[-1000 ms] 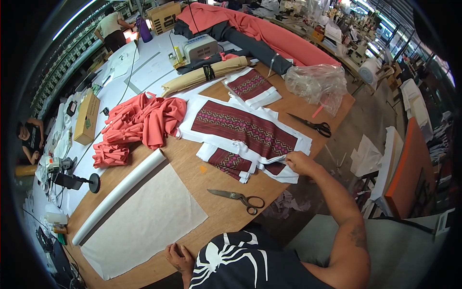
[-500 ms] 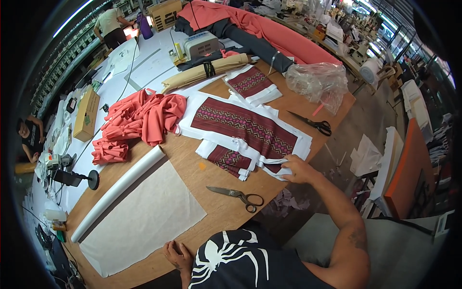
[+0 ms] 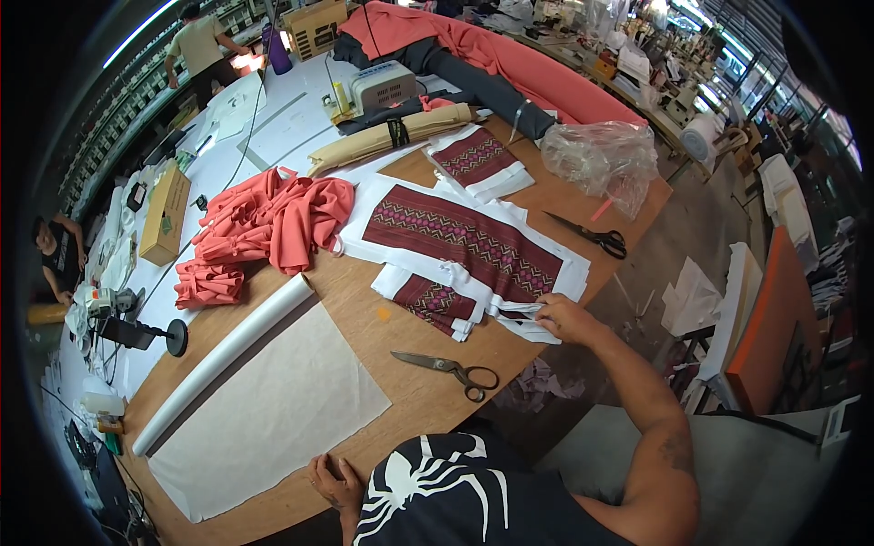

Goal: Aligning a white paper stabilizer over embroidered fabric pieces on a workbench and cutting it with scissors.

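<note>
My right hand pinches the white edge of a small patterned cloth strip at the near right of a fabric pile. Large maroon cloth with a zigzag woven band and white borders lies above it. A smaller maroon piece sits just left of my grip, partly under the large one. My left hand rests on the brown table edge, fingers apart and holding nothing. Black-handled scissors lie between my two hands.
Left of the scissors, a white roll is partly unrolled into a pale sheet. Crumpled coral fabric lies beyond. Other scissors and a clear plastic bag are at the far right. A person stands at the back left.
My right hand has shifted slightly right and nearer, drawing the cloth strip's white edge with it. The person at the back left has moved left. My left hand stays put.
</note>
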Demonstrator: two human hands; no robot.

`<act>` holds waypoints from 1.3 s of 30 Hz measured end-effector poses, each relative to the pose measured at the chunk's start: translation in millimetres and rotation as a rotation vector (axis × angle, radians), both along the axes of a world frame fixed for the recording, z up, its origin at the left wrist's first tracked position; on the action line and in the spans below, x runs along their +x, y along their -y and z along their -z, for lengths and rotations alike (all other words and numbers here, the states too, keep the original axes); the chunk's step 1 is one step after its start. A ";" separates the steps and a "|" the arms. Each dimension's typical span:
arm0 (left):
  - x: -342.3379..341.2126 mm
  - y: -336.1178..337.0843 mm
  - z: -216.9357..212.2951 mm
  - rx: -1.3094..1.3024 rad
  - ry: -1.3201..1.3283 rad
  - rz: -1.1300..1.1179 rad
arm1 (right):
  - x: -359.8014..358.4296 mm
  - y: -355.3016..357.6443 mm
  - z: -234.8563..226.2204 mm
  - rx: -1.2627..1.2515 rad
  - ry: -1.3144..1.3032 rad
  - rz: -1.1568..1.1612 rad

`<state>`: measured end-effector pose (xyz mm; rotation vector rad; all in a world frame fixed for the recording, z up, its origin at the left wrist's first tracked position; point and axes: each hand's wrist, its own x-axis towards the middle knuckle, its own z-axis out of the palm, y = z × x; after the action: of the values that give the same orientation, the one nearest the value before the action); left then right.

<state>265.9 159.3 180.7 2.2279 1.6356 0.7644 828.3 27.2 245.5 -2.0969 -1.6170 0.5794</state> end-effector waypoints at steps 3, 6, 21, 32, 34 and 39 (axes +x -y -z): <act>-0.2 -0.7 -0.4 0.003 0.000 0.006 | 0.7 -1.4 -2.1 -0.007 0.054 -0.019; 0.8 -0.9 -1.3 -0.003 0.009 0.004 | 2.3 -3.2 6.0 0.045 0.072 0.077; 3.2 0.5 -5.4 0.001 -0.016 -0.003 | 9.9 -8.9 9.9 0.092 0.071 0.073; 3.3 -0.5 -2.0 0.024 -0.007 0.000 | -1.9 7.5 9.8 0.010 0.059 -0.003; 2.0 -0.5 -0.8 0.024 -0.001 0.002 | -0.1 5.1 8.3 0.012 0.039 0.001; 1.4 -0.6 -1.6 0.027 0.007 0.017 | 7.5 1.8 -0.4 0.023 -0.049 -0.043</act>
<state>267.4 159.9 182.3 2.2515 1.6104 0.7936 835.9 25.4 245.9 -2.0200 -1.6377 0.6185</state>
